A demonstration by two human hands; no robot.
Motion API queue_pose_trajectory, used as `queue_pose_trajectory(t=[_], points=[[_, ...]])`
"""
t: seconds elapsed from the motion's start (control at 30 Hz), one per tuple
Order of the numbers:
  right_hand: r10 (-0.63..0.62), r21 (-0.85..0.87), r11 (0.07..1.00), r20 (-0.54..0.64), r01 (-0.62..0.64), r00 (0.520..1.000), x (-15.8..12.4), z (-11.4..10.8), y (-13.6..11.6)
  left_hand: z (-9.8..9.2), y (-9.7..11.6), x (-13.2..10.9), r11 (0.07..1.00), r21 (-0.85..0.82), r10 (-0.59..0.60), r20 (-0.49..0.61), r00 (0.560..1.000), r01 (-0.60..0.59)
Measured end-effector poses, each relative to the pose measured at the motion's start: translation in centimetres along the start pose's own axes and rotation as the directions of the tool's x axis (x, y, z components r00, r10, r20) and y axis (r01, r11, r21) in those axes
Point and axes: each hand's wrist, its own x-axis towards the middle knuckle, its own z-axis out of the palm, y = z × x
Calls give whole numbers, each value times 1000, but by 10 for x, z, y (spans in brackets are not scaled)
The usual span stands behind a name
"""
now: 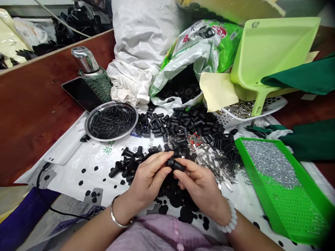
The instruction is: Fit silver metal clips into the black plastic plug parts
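Observation:
My left hand (149,177) and my right hand (200,183) meet over the middle of the table, both pinched on a small black plastic part (176,164). The left fingers grip its left end, the right fingers its right end. Under and behind the hands lies a heap of black plastic tubes (183,123) and assembled black pieces (131,162). Small metal pieces (209,155) are scattered just right of my hands. Flat black discs (180,205) lie on the white sheet below the hands.
A round steel dish (90,130) of black springs sits at the left, with a phone (81,92) and a netted steel flask (90,69) behind it. A green tray (285,205) of tiny metal bits is at the right. Bags (193,52) and a light-green scoop (272,52) stand behind.

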Motion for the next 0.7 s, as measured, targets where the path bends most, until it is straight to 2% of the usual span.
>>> queue_pose_trajectory(t=[0.07,0.13,0.23,0.33,0.37,0.43,0.53,0.6,0.7], points=[[131,132,981,103,-144,986,1,-3,-2,2,-1,-1,997,54,59,-11,998,-58],[168,178,964,163,-197,972,0,-5,-3,4,0,-2,994,84,74,-21,997,-72],[199,184,955,181,-232,963,-3,-6,-1,6,1,-2,991,114,64,-8,998,-63],[219,160,958,129,-238,967,-6,-4,2,7,4,-1,983,159,91,34,995,-95],[186,121,973,91,-197,978,-6,-3,2,8,5,-1,977,179,107,32,994,-112],[32,-31,999,-14,-32,999,-6,-1,0,9,8,1,967,223,128,-6,992,-124],[-263,-331,919,-106,215,959,-2,2,-5,10,13,5,960,272,97,-109,989,-64],[-360,-474,837,-100,274,927,1,4,-8,12,15,7,964,266,55,-164,985,-10],[-436,-611,731,-77,303,897,4,6,-7,14,15,9,976,211,-11,-203,979,55]])
